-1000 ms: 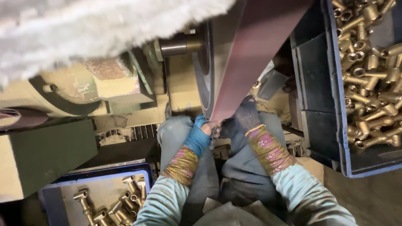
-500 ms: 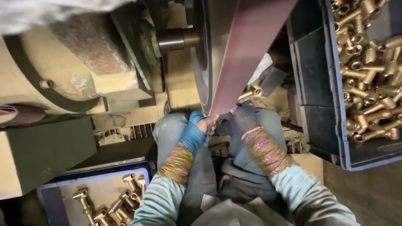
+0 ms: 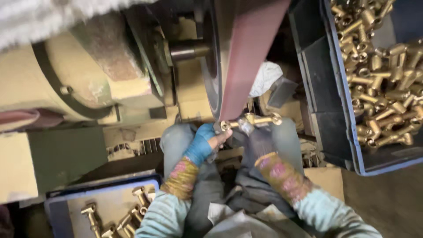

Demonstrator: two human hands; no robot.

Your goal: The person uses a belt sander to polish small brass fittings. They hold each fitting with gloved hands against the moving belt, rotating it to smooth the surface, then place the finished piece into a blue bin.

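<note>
Both gloved hands, left hand (image 3: 203, 143) and right hand (image 3: 260, 136), grip a brass fitting (image 3: 251, 120) against the reddish sanding belt (image 3: 246, 57).

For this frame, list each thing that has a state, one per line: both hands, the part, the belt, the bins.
left hand: blue-gloved, gripping the brass fitting's left end
right hand: dark-gloved, holding the fitting from below
brass fitting: horizontal, at the belt's lower edge
sanding belt: on its wheel; motion unclear
right bin: heaped with brass fittings
left bin: few fittings, partly filled
</note>
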